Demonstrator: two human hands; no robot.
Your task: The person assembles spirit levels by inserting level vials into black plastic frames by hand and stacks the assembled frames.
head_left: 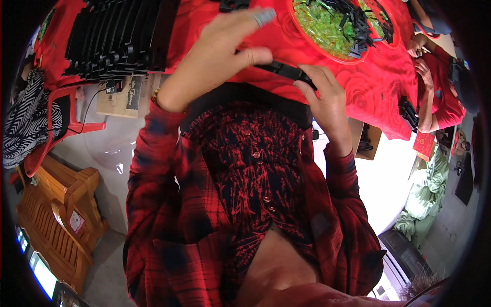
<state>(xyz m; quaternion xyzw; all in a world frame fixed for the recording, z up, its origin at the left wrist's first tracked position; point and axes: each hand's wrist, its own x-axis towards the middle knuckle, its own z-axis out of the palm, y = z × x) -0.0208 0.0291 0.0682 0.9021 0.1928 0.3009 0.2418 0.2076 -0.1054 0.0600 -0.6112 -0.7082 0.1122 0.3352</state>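
Note:
My left hand is raised above the red tablecloth, its thumb and fingers apart and somewhat smeared by motion. A grey wrap covers one of its fingers, and I see nothing held in it. Below its thumb, near the table's front edge, lies a long black plastic piece. At the right end of that piece, my right hand pinches it between thumb and fingers. Part of the black piece is hidden behind my hands.
A row of black plastic pieces lies at the left. Red trays of small green and black parts stand at the far right. Another person works at the table's right end. A red chair and cardboard box are left.

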